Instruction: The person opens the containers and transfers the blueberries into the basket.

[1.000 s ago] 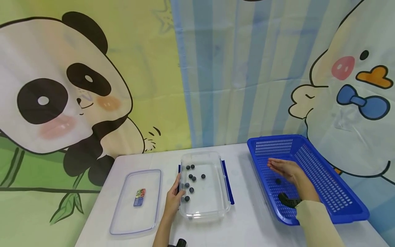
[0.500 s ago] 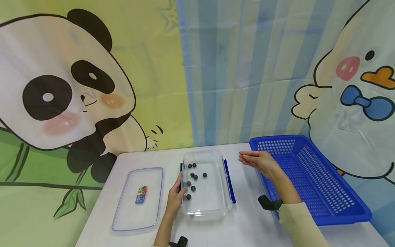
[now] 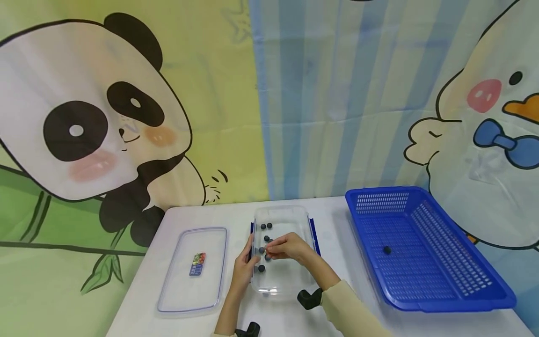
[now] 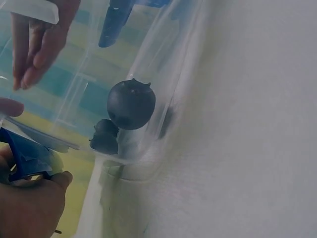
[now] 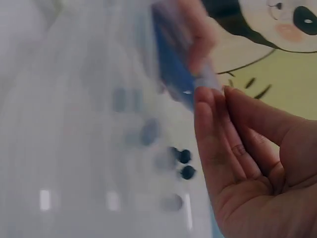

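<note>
A clear plastic box point(image 3: 290, 277) with blue side latches lies on the table, several dark blueberries point(image 3: 261, 268) gathered along its left part. My left hand point(image 3: 243, 270) grips the box's left side, thumb over the rim and fingers at the latch. Over the box reaches my right hand point(image 3: 290, 247), fingertips just above the berries and partly covering them. In the right wrist view the right hand's point(image 5: 257, 178) fingers lie together with the thumb tip close by, and no berry shows between them. The left wrist view shows a blueberry point(image 4: 131, 104) through the clear wall.
A blue perforated basket point(image 3: 442, 229) stands at the right, one blueberry point(image 3: 387, 250) on its floor. At the left lies a clear lid point(image 3: 185, 295) with a coloured label point(image 3: 197, 264). A printed curtain point(image 3: 303, 117) hangs behind the white table.
My right hand has moved left, from over the basket to above the berries in the box. The blueberry in the basket shows again. My left hand keeps its grip on the box.
</note>
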A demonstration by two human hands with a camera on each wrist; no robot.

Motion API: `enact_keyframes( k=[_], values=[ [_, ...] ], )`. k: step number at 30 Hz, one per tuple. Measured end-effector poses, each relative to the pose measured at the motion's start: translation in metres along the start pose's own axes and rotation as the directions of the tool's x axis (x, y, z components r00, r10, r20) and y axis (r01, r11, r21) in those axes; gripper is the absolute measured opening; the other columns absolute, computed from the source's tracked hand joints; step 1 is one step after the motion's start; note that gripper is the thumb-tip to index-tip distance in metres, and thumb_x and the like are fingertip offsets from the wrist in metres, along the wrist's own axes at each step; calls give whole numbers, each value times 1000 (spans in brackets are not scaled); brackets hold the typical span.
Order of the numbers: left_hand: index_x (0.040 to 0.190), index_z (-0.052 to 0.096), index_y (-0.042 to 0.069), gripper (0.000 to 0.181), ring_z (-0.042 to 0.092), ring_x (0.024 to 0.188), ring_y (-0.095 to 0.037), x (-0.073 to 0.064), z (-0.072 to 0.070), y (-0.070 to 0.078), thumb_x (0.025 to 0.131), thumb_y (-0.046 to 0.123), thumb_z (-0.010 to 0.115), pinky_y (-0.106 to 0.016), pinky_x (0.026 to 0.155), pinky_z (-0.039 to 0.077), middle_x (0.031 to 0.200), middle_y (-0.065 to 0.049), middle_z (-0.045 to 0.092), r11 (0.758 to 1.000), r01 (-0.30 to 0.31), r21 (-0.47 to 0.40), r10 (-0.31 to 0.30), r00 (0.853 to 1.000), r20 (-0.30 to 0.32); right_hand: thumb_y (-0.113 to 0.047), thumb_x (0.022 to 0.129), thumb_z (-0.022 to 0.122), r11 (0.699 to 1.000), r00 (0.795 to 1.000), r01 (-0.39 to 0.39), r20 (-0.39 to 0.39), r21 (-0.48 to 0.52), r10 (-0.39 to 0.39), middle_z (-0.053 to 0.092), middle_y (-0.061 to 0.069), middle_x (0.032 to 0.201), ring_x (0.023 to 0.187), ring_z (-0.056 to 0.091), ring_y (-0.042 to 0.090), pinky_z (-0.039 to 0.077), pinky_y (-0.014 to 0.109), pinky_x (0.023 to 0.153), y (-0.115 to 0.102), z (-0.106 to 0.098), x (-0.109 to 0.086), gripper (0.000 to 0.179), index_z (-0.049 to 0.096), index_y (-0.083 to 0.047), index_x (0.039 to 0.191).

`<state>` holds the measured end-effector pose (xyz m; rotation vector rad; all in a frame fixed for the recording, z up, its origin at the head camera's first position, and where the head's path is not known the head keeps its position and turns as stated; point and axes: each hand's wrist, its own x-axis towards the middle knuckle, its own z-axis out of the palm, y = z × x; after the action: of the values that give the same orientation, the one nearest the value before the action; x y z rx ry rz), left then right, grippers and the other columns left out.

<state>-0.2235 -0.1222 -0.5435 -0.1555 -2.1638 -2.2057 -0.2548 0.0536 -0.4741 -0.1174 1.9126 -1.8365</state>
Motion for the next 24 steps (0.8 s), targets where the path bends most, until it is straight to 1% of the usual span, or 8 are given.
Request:
enact_keyframes(
  k=[2,5,7,10,15,19,22,24],
  values=[
    [144,28,8,65,15,137,-22,-3,2,6,85,-7,51,-30,109,16,150,-6,21,1000,9,-5,-9,1000,14,3,82,65,999,999,-25,-23,-39,24,69,19,84,77,68,26,57,35,71,9,8,6,16,67,11,96],
    [145,26,6,65,14,137,-25,-8,4,14,85,-5,51,-34,110,17,150,-9,20,1000,9,7,-9,1000,23,5,80,66,993,998,-39,-61,-107,33,68,20,80,73,68,28,57,35,66,18,17,13,12,69,11,90],
    [145,26,7,65,15,137,-24,-9,4,15,86,-4,51,-36,111,17,150,-7,20,1000,19,17,-20,1000,16,6,79,66,988,996,-56,-83,-146,44,68,20,78,72,68,29,58,36,65,22,22,16,10,69,10,88],
    [145,27,7,65,15,137,-25,-10,4,17,86,-3,52,-39,111,16,150,-8,21,999,16,29,-16,1000,7,6,78,67,976,989,-97,-129,-197,72,69,18,76,72,68,29,57,35,66,28,27,19,8,70,8,86],
    [144,28,7,66,16,137,-25,-8,3,17,84,-5,52,-36,110,16,150,-9,21,1000,3,22,-3,1000,8,5,79,68,951,975,-168,-187,-258,121,69,17,74,70,69,27,57,32,64,34,30,21,7,71,7,84],
    [145,27,7,67,16,137,-24,-9,3,17,84,-5,52,-35,110,16,150,-9,20,999,13,33,-14,1000,10,6,79,66,948,973,-192,-173,-252,151,69,18,75,70,68,28,58,33,64,37,29,22,8,70,8,85],
    [145,28,9,67,17,137,-24,-9,3,17,84,-4,52,-35,110,16,150,-7,21,999,20,42,-20,1000,4,7,79,66,953,972,-208,-155,-221,176,68,19,77,72,68,29,57,34,65,38,28,24,9,70,8,87],
    [145,28,9,67,17,137,-24,-8,2,16,84,-4,52,-35,110,16,150,-7,21,999,13,50,-13,1000,4,8,78,66,955,971,-215,-150,-206,187,68,20,77,72,68,29,57,34,66,38,28,25,9,70,8,87]
  ],
)
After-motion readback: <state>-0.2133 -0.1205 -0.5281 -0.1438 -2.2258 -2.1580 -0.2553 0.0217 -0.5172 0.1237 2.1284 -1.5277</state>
